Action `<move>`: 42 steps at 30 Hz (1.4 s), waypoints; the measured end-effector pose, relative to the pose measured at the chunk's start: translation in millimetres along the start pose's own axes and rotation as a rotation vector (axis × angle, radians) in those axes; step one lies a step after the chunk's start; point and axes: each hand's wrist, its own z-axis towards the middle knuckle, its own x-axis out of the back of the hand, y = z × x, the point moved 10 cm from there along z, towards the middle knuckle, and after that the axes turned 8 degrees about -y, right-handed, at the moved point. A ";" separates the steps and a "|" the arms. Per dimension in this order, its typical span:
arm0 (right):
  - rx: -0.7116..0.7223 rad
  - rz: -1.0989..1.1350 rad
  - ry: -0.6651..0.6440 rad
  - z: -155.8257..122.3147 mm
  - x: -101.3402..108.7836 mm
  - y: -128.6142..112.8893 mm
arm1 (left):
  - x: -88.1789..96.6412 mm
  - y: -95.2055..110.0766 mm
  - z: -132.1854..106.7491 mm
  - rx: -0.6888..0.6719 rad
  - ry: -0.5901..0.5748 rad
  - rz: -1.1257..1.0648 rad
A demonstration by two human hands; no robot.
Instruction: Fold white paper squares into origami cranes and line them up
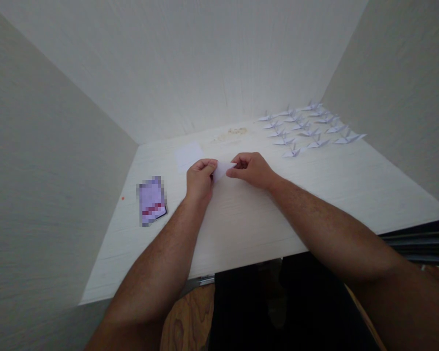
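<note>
A small folded piece of white paper (221,170) is held above the middle of the table between both of my hands. My left hand (200,179) pinches its left edge, thumb on top. At the paper's right corner, the thumb and forefinger of my right hand (251,168) are closed on it, with the other fingers curled in. Just behind my left hand lies a flat stack or sheet of white paper (188,155), partly covered by that hand.
Several white folded paper cranes (302,126) stand in rows at the back right of the white table (241,229). A phone (152,201), its screen pixelated, lies at the left. Walls (219,58) enclose the table at the back and both sides.
</note>
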 end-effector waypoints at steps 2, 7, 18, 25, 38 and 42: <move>0.019 0.035 -0.035 0.6 -5.3 0.7 | -2.5 -1.5 -0.3 0.012 -0.016 -0.064; 0.064 0.004 -0.017 0.3 -4.8 -2.0 | -11.0 -3.7 -2.6 0.012 -0.099 -0.005; 0.054 0.096 0.025 1.5 4.9 0.0 | -28.8 -1.1 -8.1 0.035 -0.337 0.104; 0.070 0.097 0.051 1.7 7.3 -2.6 | -30.7 -3.9 -8.6 0.052 -0.367 0.090; 0.019 0.114 0.021 2.3 6.8 0.3 | -28.9 -5.2 -7.3 0.059 -0.364 0.102; 0.008 0.095 0.026 1.9 7.1 1.5 | -27.8 -4.2 -7.0 0.054 -0.350 0.097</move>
